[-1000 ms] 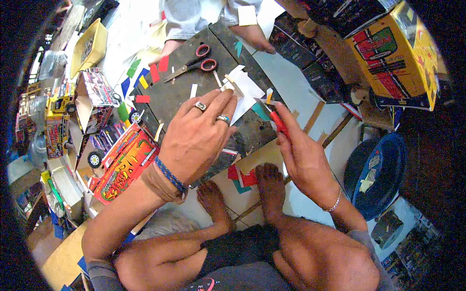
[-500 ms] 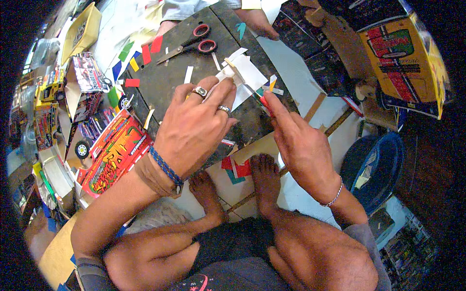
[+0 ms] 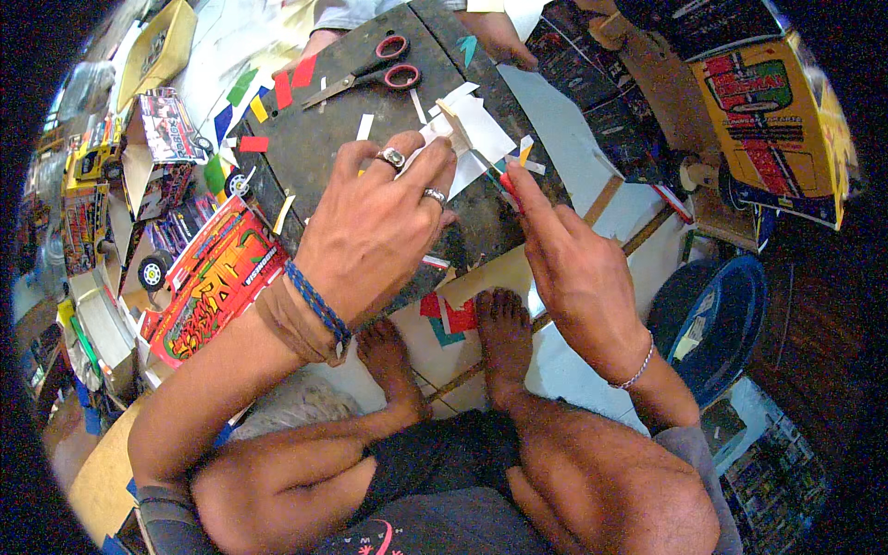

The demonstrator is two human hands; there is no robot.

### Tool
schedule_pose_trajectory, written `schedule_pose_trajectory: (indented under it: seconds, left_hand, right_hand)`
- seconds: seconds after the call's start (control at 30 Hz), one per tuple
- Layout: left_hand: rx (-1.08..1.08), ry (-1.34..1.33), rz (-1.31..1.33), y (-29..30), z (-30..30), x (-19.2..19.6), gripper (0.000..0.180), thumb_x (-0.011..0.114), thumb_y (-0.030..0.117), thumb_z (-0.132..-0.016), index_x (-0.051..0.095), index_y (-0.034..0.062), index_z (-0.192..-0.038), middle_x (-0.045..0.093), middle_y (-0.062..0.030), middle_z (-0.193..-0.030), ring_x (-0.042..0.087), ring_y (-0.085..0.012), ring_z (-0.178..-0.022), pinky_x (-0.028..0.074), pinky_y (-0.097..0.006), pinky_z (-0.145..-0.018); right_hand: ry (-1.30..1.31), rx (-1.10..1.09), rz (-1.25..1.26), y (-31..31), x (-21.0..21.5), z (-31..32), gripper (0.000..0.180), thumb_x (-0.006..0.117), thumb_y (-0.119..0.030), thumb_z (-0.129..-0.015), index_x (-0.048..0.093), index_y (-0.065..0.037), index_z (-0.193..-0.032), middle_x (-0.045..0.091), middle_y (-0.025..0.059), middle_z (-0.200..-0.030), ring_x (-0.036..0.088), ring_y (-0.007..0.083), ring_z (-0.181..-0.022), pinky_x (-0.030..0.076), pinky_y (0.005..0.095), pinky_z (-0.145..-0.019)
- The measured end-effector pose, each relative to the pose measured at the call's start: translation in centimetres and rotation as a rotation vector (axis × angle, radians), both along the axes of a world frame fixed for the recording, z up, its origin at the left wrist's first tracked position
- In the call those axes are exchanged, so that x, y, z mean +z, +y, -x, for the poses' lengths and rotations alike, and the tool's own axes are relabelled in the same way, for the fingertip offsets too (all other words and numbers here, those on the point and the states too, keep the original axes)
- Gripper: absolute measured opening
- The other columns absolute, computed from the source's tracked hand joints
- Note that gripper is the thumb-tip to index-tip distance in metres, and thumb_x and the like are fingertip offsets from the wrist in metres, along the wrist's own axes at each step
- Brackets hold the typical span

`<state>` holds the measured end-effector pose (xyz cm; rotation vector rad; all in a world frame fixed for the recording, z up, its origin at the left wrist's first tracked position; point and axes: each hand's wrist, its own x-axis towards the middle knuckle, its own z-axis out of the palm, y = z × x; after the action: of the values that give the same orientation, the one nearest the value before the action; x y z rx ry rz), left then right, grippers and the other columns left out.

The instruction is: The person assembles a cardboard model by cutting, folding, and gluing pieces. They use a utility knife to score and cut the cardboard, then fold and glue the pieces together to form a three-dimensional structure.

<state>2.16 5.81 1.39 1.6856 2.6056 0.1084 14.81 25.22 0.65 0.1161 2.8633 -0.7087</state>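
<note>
My left hand (image 3: 379, 231), with two rings and a blue cord bracelet, presses a white paper piece (image 3: 467, 129) down on the dark cutting board (image 3: 342, 139). Its fingertips pinch the paper's near edge. My right hand (image 3: 573, 268) grips a small red-handled knife (image 3: 499, 178) whose tip touches the paper just right of my left fingers. Small coloured paper scraps lie beside the blade. My bare feet rest on the floor below the board.
Red-handled scissors (image 3: 370, 76) lie at the board's far side, near another person's hand (image 3: 495, 37). Coloured paper offcuts (image 3: 254, 102) and a painted cardboard toy truck (image 3: 208, 277) sit to the left. A yellow printed box (image 3: 777, 120) and a blue basin (image 3: 721, 314) stand right.
My head has dipped closer, so the board fills more of the view. My right hand has drawn the knife slightly toward the paper's edge; my left hand keeps holding the paper.
</note>
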Motion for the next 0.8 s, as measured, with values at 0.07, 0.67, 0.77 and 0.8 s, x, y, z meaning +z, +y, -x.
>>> schedule_pose_trajectory:
  seconds: [0.07,0.67,0.77,0.8]
  left_hand:
    - [0.003,0.01,0.061,0.0,0.1,0.0,0.041,0.067,0.029,-0.091,0.068,0.0011,-0.122,0.058,-0.0084,-0.137,0.052,-0.0255,-0.128,0.042,-0.045,-0.105]
    - [-0.058,0.123,0.134,0.6,0.5,-0.1,0.036,0.066,0.031,-0.092,0.072,0.0054,-0.115,0.063,-0.0046,-0.125,0.058,-0.0197,-0.12,0.039,-0.043,-0.106]
    - [-0.065,0.144,0.114,0.5,0.6,-0.1,0.036,0.065,0.031,-0.092,0.071,0.0058,-0.117,0.064,-0.0044,-0.125,0.058,-0.0199,-0.12,0.039,-0.043,-0.106]
    - [-0.06,0.148,0.129,0.5,0.5,-0.1,0.035,0.065,0.031,-0.092,0.071,0.0057,-0.117,0.063,-0.0043,-0.125,0.058,-0.0199,-0.12,0.039,-0.043,-0.106]
  right_hand:
    - [-0.051,0.016,-0.06,-0.2,0.4,0.0,0.074,0.057,-0.006,-0.091,0.029,-0.018,-0.159,0.063,0.0172,-0.091,0.068,0.0382,-0.07,0.057,0.0475,-0.059]
    - [-0.089,0.076,-0.159,-0.3,1.6,0.8,0.072,0.054,0.0,-0.088,0.032,-0.012,-0.156,0.065,0.0212,-0.09,0.07,0.0404,-0.073,0.058,0.0489,-0.061]
    - [-0.071,0.076,-0.146,-0.1,1.4,0.8,0.072,0.054,0.0,-0.089,0.032,-0.013,-0.156,0.065,0.0208,-0.089,0.07,0.0403,-0.072,0.058,0.0482,-0.06]
    - [-0.068,0.079,-0.148,-0.1,1.4,0.7,0.071,0.054,-0.001,-0.089,0.032,-0.013,-0.156,0.065,0.0205,-0.088,0.07,0.0401,-0.071,0.058,0.0478,-0.06]
